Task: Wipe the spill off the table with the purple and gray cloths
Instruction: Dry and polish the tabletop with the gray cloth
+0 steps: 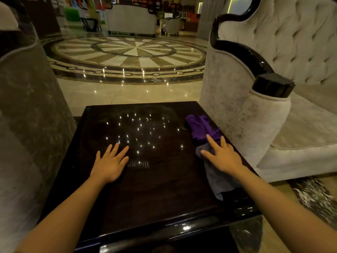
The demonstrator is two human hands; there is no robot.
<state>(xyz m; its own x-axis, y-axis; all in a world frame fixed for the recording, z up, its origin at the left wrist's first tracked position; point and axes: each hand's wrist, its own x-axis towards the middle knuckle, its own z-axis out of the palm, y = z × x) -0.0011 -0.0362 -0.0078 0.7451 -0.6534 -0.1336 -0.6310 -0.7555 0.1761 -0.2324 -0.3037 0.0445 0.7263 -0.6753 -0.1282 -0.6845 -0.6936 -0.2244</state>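
Note:
A dark glossy square table (149, 189) fills the lower middle of the head view. A crumpled purple cloth (202, 127) lies near its right edge. Just nearer to me lies a gray cloth (218, 178), stretching toward the front right. My right hand (223, 156) rests flat on the gray cloth's upper part, fingers spread, fingertips reaching the purple cloth. My left hand (110, 162) lies flat on the bare tabletop left of centre, fingers apart, holding nothing. Faint smears show on the far half of the tabletop among light reflections.
A tufted pale sofa (273, 70) with a black-trimmed armrest stands close against the table's right side. A grey upholstered chair (27, 106) flanks the left. Beyond the table lies a polished marble floor (127, 55) with a round pattern.

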